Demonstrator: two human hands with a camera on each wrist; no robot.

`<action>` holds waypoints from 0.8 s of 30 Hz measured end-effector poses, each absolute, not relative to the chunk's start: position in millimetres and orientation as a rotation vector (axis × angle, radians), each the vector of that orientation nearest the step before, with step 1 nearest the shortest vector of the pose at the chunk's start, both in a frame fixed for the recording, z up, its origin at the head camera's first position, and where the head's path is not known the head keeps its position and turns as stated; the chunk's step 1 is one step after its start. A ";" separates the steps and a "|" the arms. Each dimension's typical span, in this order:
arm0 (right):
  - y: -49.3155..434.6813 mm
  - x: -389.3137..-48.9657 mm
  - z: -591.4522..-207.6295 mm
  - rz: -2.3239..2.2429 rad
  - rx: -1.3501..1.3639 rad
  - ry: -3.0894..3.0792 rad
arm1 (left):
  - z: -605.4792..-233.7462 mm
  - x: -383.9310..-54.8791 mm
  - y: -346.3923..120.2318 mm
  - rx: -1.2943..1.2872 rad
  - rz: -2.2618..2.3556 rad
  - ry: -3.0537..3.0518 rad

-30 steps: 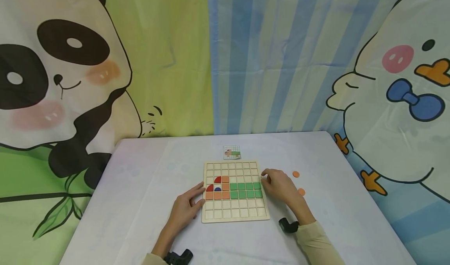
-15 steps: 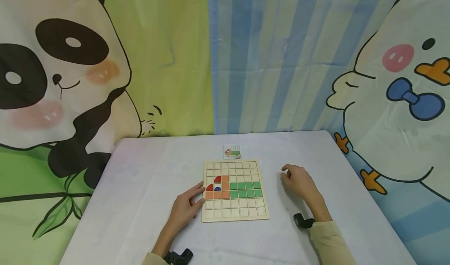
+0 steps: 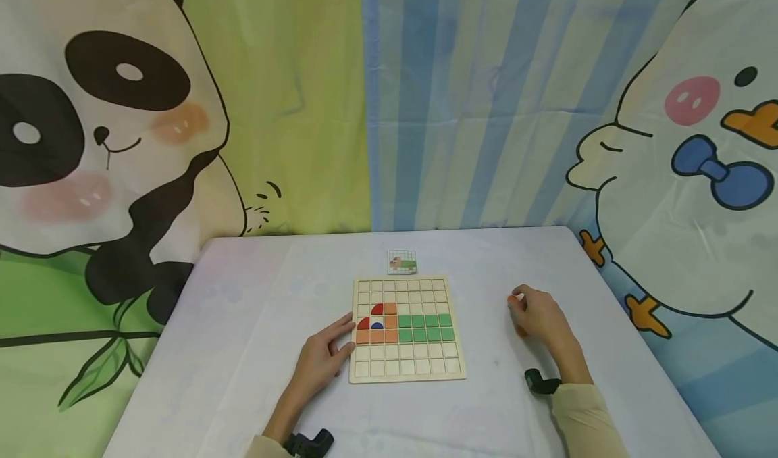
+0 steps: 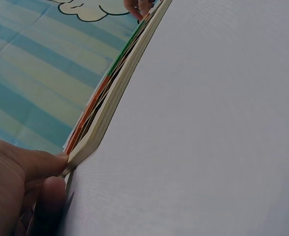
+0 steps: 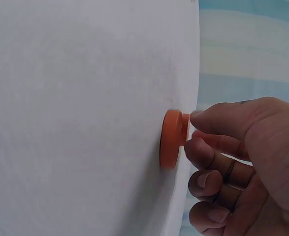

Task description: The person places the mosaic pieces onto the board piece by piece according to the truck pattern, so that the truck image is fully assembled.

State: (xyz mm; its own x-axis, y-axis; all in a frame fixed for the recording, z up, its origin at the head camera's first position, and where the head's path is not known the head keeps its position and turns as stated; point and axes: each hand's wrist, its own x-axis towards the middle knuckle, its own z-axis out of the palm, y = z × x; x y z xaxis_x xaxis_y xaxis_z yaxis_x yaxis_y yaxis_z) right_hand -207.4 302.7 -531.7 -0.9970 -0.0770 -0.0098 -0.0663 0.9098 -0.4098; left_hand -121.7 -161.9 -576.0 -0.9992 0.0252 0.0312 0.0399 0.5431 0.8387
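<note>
A wooden grid board (image 3: 408, 371) lies on the table, holding red quarter-round, orange, green and blue-marked tiles. My left hand (image 3: 323, 353) rests at its left edge; in the left wrist view the fingers (image 4: 41, 163) touch the board's corner. To the right of the board, my right hand (image 3: 541, 314) pinches an orange disc (image 3: 512, 299) between thumb and fingers. Another orange disc (image 5: 170, 139) lies close by, nearer the camera in the right wrist view and partly hidden under the hand in the head view.
Above the board lies a small picture card (image 3: 402, 262) with a coloured grid pattern. A white cloth covers the table (image 3: 255, 296). Behind hang printed curtains (image 3: 462, 107) with a panda and a duck.
My right hand has moved right from the board's right edge to the orange discs and taken hold of the farther one. The left hand has stayed at the board's left edge.
</note>
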 end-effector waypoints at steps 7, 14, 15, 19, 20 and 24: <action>307.1 -207.5 -529.9 -0.650 -0.052 2.981 | -576.7 -121.8 -163.2 -0.067 -1.494 -2.747; 309.0 -208.3 -531.9 -0.664 -0.034 2.960 | -576.7 -121.9 -162.3 -0.066 -1.501 -2.741; 309.2 -208.1 -532.1 -0.668 -0.034 2.956 | -576.4 -121.9 -162.1 -0.065 -1.498 -2.740; 310.5 -208.1 -533.3 -0.681 -0.034 2.941 | -576.0 -121.9 -161.6 -0.058 -1.493 -2.739; 310.8 -208.2 -533.4 -0.683 -0.035 2.936 | -576.0 -121.9 -161.5 -0.058 -1.492 -2.738; 311.2 -208.8 -533.4 -0.685 -0.031 2.922 | -576.3 -121.8 -161.5 -0.061 -1.492 -2.730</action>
State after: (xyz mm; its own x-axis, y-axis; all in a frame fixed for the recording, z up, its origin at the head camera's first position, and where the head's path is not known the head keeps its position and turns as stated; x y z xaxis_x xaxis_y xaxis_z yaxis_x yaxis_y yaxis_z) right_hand -208.8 311.2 -533.4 -0.9899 -0.0521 -0.1317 0.0119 0.8960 -0.4438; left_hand -121.8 -161.5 -576.3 -0.9988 0.0202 0.0449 0.0487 0.5397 0.8405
